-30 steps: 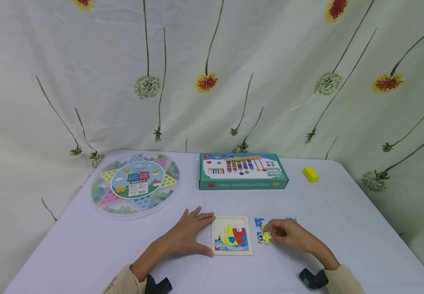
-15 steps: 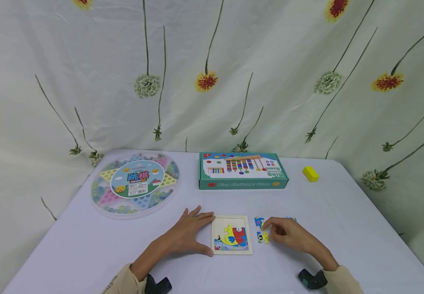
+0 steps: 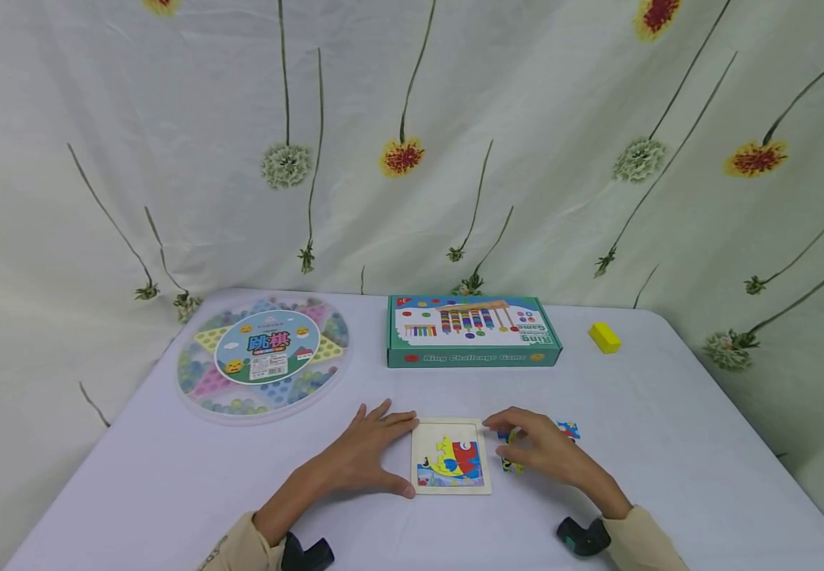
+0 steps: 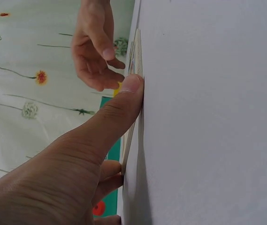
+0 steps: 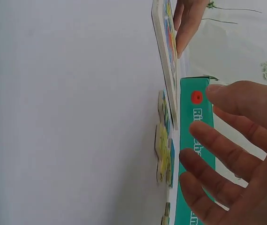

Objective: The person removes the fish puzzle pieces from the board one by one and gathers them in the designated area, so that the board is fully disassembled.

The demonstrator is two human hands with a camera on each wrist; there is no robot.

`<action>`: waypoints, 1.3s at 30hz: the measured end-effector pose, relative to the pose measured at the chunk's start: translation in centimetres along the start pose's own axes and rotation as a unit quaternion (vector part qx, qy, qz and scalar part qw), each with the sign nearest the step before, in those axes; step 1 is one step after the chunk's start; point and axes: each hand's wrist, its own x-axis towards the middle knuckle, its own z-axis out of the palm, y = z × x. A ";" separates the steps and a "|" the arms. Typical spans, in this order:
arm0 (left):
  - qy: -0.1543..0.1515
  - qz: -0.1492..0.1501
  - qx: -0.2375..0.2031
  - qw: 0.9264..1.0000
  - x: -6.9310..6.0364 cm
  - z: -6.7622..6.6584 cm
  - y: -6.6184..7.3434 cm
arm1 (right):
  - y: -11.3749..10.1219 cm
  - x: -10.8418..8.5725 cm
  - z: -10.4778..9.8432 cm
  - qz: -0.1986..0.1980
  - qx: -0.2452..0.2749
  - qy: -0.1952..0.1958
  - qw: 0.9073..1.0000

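My left hand [image 3: 362, 452] lies with fingers spread against the left side of a small square jigsaw puzzle board [image 3: 427, 438]. Its thumb touches the near corner and its fingertips the far corner. Fitted pieces form part of a yellow and red picture [image 3: 457, 460]; the upper part of the board is bare wood. Just right of the board hovers my right hand [image 3: 543, 448], fingers loosely bent and apart, holding nothing in the right wrist view. Beneath it lie loose puzzle pieces [image 5: 161, 152], partly hidden in the head view; a blue and red piece [image 3: 569, 429] shows behind the hand.
At the back stands a green Ring Challenge Game box [image 3: 474, 333]. A round Chinese checkers set [image 3: 262, 361] with marbles lies at the left. Far right sits a yellow block [image 3: 604, 338]. White cloth covers the table [image 3: 383, 539], and a flowered curtain [image 3: 526, 103] hangs behind.
My right hand has moved left from over the loose pieces to the board's right edge, and its bent fingers have opened out. The left hand and the board have stayed still.
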 end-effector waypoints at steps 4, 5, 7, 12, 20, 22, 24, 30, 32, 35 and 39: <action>0.000 0.000 0.003 1.000 0.0 0.0 0.0 | -0.4 0.5 0.5 -0.008 0.001 -0.006 1.000; 0.000 0.000 0.004 1.000 0.0 0.0 0.0 | -0.6 0.6 0.6 -0.010 0.003 -0.009 1.000; 0.001 -0.001 0.004 1.000 0.0 0.0 0.0 | -0.9 0.8 0.8 -0.008 0.009 -0.017 1.000; 0.001 -0.002 0.001 1.000 0.0 0.0 0.0 | -1.7 1.5 1.2 -0.005 0.012 -0.033 0.999; -0.001 0.000 -0.001 1.000 0.0 0.1 0.1 | -2.2 3.0 1.8 -0.027 -0.007 -0.063 0.998; -0.003 0.002 -0.002 1.000 0.0 0.0 0.1 | -2.2 3.3 1.9 -0.025 -0.011 -0.077 0.997; -0.003 0.003 -0.003 1.000 0.0 0.0 0.1 | -2.3 3.6 2.1 -0.021 -0.022 -0.087 0.996; -0.003 0.001 0.002 1.000 0.0 -0.1 0.1 | -2.5 4.1 2.2 -0.026 -0.050 -0.102 0.993; -0.003 0.001 0.002 1.000 0.0 -0.1 0.1 | -2.5 4.1 2.2 -0.028 -0.054 -0.104 0.993; -0.005 0.001 0.003 1.000 0.0 0.0 0.0 | -2.5 4.3 2.3 -0.027 -0.059 -0.106 0.992; -0.005 0.000 0.002 1.000 0.0 -0.1 0.0 | -2.5 4.4 2.4 -0.029 -0.058 -0.105 0.992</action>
